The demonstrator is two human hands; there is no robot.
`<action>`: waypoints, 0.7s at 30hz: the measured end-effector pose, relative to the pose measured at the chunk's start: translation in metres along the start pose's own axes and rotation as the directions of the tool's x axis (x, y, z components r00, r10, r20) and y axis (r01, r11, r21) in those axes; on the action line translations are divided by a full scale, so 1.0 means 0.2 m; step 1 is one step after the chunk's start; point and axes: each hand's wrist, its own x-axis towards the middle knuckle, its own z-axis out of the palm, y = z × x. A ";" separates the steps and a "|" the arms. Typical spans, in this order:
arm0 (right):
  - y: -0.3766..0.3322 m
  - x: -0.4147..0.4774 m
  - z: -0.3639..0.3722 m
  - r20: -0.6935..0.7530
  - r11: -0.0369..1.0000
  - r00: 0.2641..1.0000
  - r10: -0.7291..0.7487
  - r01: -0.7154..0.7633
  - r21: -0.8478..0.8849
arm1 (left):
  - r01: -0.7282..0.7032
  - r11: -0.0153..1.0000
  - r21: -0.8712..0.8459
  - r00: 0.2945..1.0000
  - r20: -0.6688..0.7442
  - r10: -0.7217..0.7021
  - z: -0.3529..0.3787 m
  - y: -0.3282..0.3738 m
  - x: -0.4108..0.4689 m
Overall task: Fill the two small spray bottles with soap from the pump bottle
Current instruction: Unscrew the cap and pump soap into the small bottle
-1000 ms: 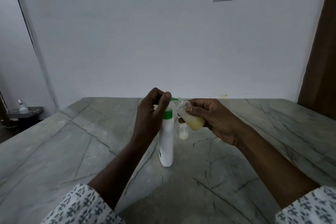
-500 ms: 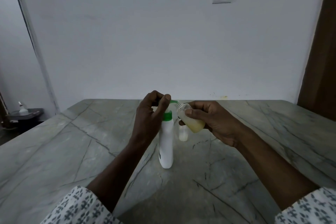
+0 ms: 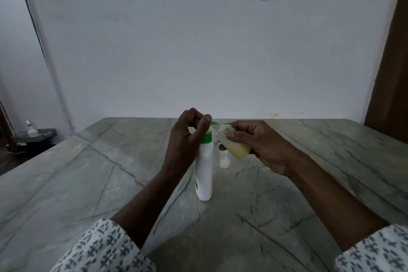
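On veined stone table [image 3: 88, 183], left fingers [image 3: 206, 120] press green pump [image 3: 207, 137]; right fingers [image 3: 231, 133] pinch translucent bottle [image 3: 237, 150].

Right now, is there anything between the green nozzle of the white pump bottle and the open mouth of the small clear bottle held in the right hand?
Nothing visible: the small clear bottle in the right hand is tilted with its mouth at the green nozzle.

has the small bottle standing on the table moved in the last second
No. The small bottle on the table stays just right of the pump bottle, upright, with the same gap. The slight frame shift is head motion.
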 end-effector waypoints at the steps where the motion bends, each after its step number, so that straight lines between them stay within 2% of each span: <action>1: 0.00 0.00 0.00 0.001 1.000 1.000 0.004 -0.004 -0.010 | -0.001 1.000 0.003 1.000 0.005 0.001 0.00 -0.01 0.00; 6: 0.00 0.00 -0.01 -0.001 1.000 1.000 0.006 -0.006 -0.015 | 0.004 1.000 -0.011 1.000 0.020 -0.004 0.00 0.00 0.00; 14: -0.02 0.00 0.00 -0.007 0.999 1.000 -0.028 0.028 0.038 | 0.016 1.000 0.005 0.999 -0.049 -0.015 -0.01 0.01 0.02; 21: -0.01 0.00 0.00 -0.010 1.000 1.000 -0.021 0.021 0.011 | 0.013 1.000 -0.021 0.999 -0.034 -0.014 0.00 0.00 0.01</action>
